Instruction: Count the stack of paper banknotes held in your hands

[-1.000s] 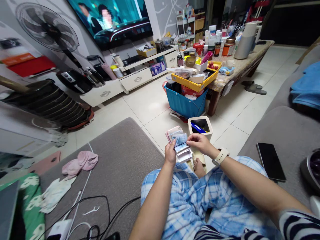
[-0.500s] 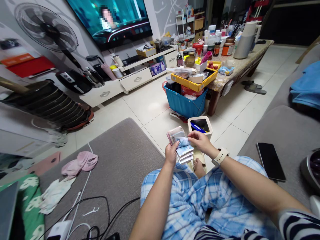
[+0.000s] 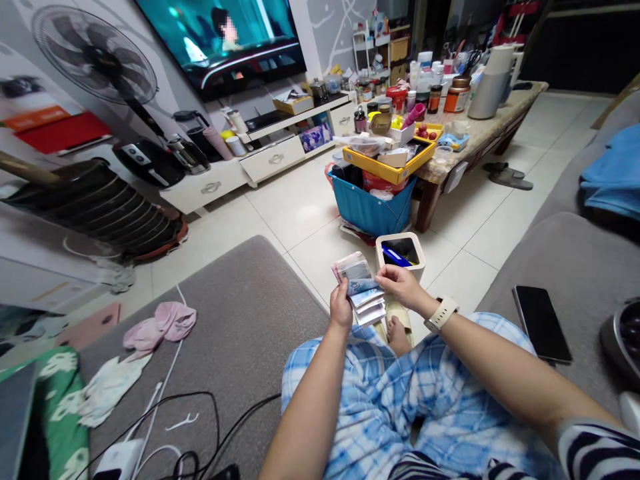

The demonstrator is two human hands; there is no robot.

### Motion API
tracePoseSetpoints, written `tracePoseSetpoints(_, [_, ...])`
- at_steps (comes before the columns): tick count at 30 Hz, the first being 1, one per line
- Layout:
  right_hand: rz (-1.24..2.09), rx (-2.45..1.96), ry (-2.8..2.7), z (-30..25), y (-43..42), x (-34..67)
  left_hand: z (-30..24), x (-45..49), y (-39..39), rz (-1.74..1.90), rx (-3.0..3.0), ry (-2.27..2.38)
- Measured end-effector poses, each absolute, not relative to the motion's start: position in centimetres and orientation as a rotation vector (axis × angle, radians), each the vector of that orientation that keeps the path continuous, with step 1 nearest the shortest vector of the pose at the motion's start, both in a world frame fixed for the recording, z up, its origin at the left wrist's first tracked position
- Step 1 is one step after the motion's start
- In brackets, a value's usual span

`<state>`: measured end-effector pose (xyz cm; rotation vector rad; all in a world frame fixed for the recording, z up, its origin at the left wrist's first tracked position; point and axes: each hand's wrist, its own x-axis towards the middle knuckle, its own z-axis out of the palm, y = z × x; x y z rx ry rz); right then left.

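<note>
In the head view, my left hand (image 3: 341,307) is clamped on the banknotes (image 3: 356,269), thumb across their face; the fingers beneath are hidden. The fan of notes spreads ahead of that thumb, with folded ends drooping between my two hands. My right hand (image 3: 403,285) has thumb and forefinger pinched together at the edge of a bluish note, on the right side of the bundle.

What worries me is that single thumb: if it eases, I think the loose folds below it could slide out. Just beyond my right fingers stands the open bin (image 3: 401,236), with something blue (image 3: 396,256) inside, so a note flicked forward might drop in there. Straight under my fingertips are my slipper (image 3: 400,313) and the tiled floor (image 3: 314,272), where a slipped note could land. Pulling too hard with my right fingertips might crease or tear the paper, or bring two notes stuck together.
</note>
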<state>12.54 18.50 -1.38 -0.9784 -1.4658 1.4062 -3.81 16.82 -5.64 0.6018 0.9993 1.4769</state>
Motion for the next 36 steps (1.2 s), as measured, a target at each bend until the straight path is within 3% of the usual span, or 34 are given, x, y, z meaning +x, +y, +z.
tracePoseSetpoints(36, [1.49,-0.887,-1.48,-1.36,18.54,12.65,-5.06,-3.66,16.83,1.479,0.534,0.971])
